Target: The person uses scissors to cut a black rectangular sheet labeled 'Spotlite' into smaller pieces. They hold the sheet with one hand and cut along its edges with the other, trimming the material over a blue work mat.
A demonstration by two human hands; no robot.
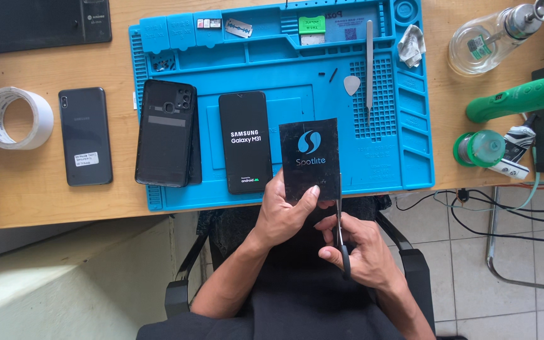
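- A glossy black packet [310, 157] with a blue and white logo is sitting at the centre of the frame, held above the near edge of the blue work mat [410, 157].
- The left hand [288, 211] is pinching the packet's lower edge, thumb on its front.
- The right hand [357, 249] is gripping a pair of scissors [340, 220], fingers closed around the black handles; the blades are running up along the packet's right edge.
- Just left of the packet, a black phone [245, 141] with a lit screen is lying on the mat.
- Further left, a black phone back cover [166, 132] is lying across the mat's left edge.
- Another dark phone [85, 135] and a roll of tape [15, 118] are resting on the wooden surface [33, 201] at the left of the frame.
- Metal tweezers [369, 63] and a pale triangular pick [352, 84] are lying on the mat at upper right of centre.
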